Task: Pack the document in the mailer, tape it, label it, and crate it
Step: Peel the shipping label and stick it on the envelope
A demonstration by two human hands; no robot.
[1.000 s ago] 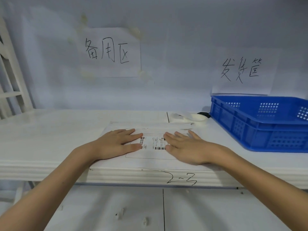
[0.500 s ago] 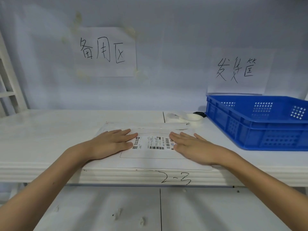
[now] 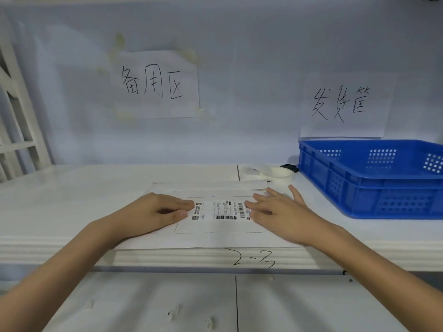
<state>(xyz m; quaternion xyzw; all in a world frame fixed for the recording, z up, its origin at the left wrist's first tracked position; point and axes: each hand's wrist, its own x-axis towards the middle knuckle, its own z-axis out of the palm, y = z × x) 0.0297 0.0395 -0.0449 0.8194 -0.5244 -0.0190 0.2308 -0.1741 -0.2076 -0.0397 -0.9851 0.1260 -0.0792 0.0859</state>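
Observation:
A white mailer lies flat on the white table, near its front edge. A shipping label with barcodes sits on the mailer's middle. My left hand rests palm down on the mailer, its fingertips at the label's left edge. My right hand lies flat with spread fingers on the label's right end. Neither hand grips anything. A strip of clear tape runs along the mailer's far edge. The blue crate stands at the right, and no contents show inside it.
A roll of clear tape lies behind the mailer, next to the crate, with a black object beside it. Two handwritten paper signs hang on the back wall. A white rack stands at the far left.
Both hands have slid apart along the label, the left to the left and the right to the right, so more of the label's print shows between them.

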